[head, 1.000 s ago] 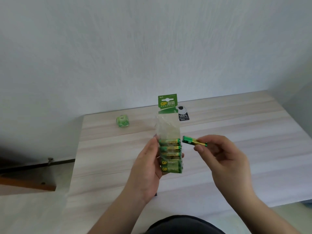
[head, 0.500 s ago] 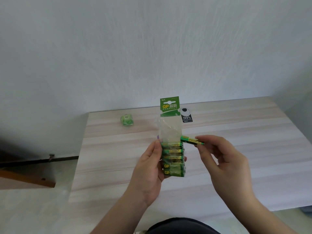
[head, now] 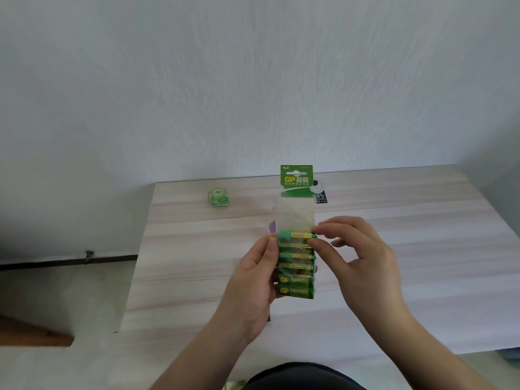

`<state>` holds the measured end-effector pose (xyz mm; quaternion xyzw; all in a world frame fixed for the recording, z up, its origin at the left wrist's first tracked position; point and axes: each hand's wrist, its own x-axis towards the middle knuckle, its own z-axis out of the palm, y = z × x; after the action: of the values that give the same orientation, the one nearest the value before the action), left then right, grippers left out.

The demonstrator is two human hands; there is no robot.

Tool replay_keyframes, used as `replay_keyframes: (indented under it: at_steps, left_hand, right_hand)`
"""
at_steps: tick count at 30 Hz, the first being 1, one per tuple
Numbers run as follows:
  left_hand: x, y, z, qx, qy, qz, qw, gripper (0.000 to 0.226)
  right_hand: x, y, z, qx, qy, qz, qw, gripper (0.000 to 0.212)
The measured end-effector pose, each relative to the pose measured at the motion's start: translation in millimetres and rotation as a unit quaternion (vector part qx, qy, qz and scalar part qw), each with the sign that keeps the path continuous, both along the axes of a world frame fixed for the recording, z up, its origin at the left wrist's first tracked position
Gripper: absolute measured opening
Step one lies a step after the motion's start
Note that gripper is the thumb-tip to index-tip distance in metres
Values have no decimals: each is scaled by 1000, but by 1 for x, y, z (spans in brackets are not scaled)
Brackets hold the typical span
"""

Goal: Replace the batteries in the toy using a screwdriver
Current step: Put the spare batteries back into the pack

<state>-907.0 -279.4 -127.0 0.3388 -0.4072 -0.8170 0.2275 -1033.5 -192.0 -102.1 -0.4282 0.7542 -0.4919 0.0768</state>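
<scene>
Left hand (head: 254, 280) grips battery pack (head: 297, 240) upright above counter (head: 394, 249), thumb on its left edge. Right hand (head: 363, 257) pinches right end of top battery (head: 298, 235) in pack. Green toy (head: 217, 196) on counter, 10 o'clock of pack, well apart.

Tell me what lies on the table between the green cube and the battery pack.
Only bare table shows between the green cube and the battery pack, head view.

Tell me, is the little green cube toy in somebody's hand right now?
No, the green cube toy sits alone on the table, while the left hand holds the battery pack and the right hand pinches its top battery.
</scene>
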Motion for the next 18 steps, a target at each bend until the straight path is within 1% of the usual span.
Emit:
replay_keyframes:
  at_steps: [4,8,9,12,15,18]
  left_hand:
    - [3,-3,0,-22,-11,6,1000,36]
    - [6,-8,1,-36,-12,10,999,35]
    - [7,-10,1,-37,-13,9,999,36]
    - [8,-13,1,-39,-17,5,999,36]
    - [10,-16,0,-36,-23,13,999,36]
    - [12,-19,-1,-30,-29,18,999,30]
  right_hand:
    - [4,-4,-7,-4,3,-2,1000,15]
    - [11,-6,-18,-9,5,10,1000,18]
    - [13,-6,-22,-11,8,15,1000,20]
    - [19,-6,-30,-7,20,37,999,35]
    - [25,-8,-36,15,17,59,998,40]
    - [31,-9,-40,53,-3,82,995,43]
